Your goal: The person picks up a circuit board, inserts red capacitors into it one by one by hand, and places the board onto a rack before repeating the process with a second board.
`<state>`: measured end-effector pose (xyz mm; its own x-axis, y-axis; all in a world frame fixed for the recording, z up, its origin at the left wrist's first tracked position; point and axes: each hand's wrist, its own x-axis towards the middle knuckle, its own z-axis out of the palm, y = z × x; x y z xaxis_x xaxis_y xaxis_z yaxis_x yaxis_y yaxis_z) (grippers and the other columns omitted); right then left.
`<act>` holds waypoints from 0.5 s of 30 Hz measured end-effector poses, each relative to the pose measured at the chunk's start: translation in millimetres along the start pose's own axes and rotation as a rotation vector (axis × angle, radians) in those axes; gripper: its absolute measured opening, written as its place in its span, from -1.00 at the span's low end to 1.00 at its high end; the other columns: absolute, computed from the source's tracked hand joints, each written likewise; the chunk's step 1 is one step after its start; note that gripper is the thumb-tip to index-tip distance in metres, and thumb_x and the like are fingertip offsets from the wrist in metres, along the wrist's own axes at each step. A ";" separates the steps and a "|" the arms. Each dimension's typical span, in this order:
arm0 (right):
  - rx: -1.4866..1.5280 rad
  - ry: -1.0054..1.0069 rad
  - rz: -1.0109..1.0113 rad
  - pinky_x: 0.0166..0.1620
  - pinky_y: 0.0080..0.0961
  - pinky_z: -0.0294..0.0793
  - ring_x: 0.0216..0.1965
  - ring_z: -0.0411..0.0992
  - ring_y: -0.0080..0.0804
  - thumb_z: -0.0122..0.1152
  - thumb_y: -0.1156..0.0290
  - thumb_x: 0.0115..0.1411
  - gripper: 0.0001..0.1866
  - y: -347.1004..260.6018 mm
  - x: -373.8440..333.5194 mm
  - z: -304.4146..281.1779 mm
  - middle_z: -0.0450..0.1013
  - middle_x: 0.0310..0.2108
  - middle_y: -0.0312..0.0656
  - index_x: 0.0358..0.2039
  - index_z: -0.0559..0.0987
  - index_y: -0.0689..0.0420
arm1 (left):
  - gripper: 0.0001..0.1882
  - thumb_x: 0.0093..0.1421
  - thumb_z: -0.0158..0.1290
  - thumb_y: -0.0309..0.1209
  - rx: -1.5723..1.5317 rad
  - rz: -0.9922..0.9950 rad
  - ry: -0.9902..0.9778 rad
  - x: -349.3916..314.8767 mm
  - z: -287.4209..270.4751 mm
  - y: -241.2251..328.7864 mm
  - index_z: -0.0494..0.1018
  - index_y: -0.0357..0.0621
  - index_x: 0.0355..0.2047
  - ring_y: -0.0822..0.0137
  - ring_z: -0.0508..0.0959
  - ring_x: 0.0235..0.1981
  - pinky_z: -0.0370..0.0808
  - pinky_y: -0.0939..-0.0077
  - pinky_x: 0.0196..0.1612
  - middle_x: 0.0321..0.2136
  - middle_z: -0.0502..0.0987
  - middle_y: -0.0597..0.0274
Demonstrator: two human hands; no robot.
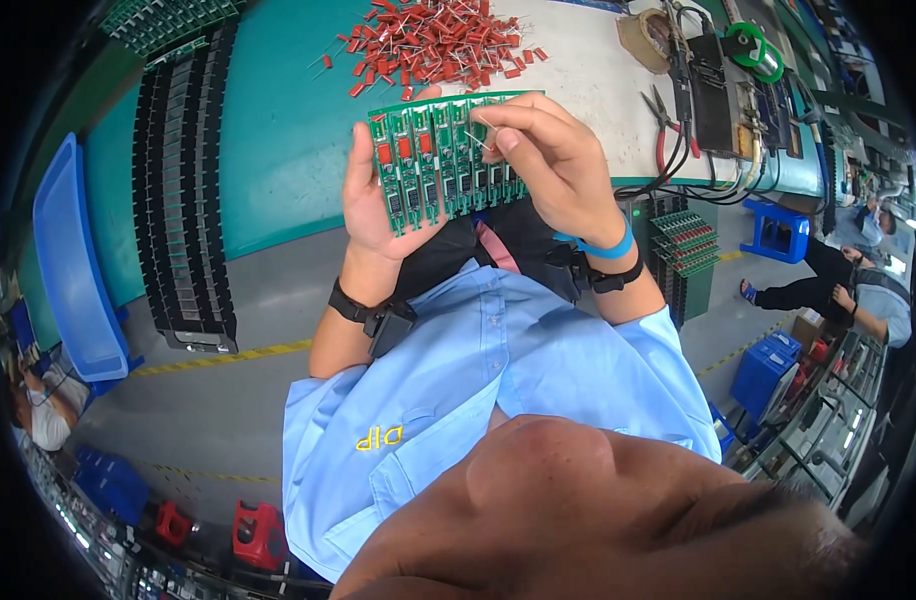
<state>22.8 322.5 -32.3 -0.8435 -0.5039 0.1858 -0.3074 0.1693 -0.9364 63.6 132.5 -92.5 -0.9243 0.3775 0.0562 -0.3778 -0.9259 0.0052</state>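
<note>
My left hand (378,205) grips a green circuit board panel (440,160) by its left end, holding it tilted above the near edge of the bench. Narrow board strips run side by side across the panel, and red capacitors (405,148) sit on the strips at its left. At the panel's upper right, the thumb and fingers of my right hand (553,150) are pinched on a small component with thin wire legs (476,138). Its body is mostly hidden by my fingertips. Just beyond the panel lies a heap of loose red capacitors (438,45) with wire leads.
A black slotted rack (183,190) stands left, near more green boards (168,22) and a blue tray (73,255). To the right lie pliers (662,130), cables and a green wire spool (763,55). Stacked boards (685,243) stand below the bench's right side; other people are farther off.
</note>
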 end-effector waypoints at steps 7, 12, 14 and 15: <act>0.267 0.077 0.127 -0.25 -0.62 0.54 -0.20 0.53 -0.49 0.11 0.64 0.30 -0.80 -0.6 -1.3 9.1 0.48 -0.19 -0.17 -0.06 0.52 0.33 | -0.23 0.41 -0.36 0.18 -0.005 0.010 -0.001 0.6 1.5 -1.7 0.06 -0.12 0.39 0.13 0.39 0.22 0.27 0.13 0.28 0.22 0.36 0.05; 0.140 -0.005 0.070 -0.28 -0.64 0.54 -0.23 0.54 -0.49 0.14 0.62 0.30 -0.83 2.6 1.8 7.9 0.49 -0.18 -0.16 -0.10 0.52 0.33 | -0.23 0.40 -0.35 0.19 0.011 0.016 0.026 0.6 -0.8 -1.3 0.09 -0.13 0.37 0.14 0.41 0.20 0.30 0.14 0.26 0.21 0.37 0.05; 0.168 -0.004 0.128 -0.28 -0.64 0.54 -0.23 0.54 -0.49 0.15 0.62 0.29 -0.84 1.8 1.7 10.3 0.50 -0.17 -0.15 -0.12 0.52 0.33 | -0.24 0.40 -0.35 0.19 0.014 0.020 0.037 0.5 -0.4 -1.2 0.10 -0.14 0.37 0.14 0.41 0.20 0.30 0.15 0.26 0.21 0.38 0.05; 0.167 -0.003 0.128 -0.28 -0.64 0.54 -0.23 0.54 -0.49 0.15 0.62 0.29 -0.84 1.8 2.0 10.9 0.50 -0.17 -0.15 -0.12 0.52 0.33 | -0.24 0.40 -0.34 0.19 0.018 0.022 0.048 0.6 0.0 -1.1 0.11 -0.14 0.36 0.14 0.41 0.20 0.30 0.15 0.26 0.21 0.38 0.05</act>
<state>25.4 312.6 -36.9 -0.8695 -0.4902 0.0610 -0.1197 0.0893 -0.9888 63.4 133.7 -92.5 -0.9339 0.3574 0.0089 -0.3571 -0.9338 0.0226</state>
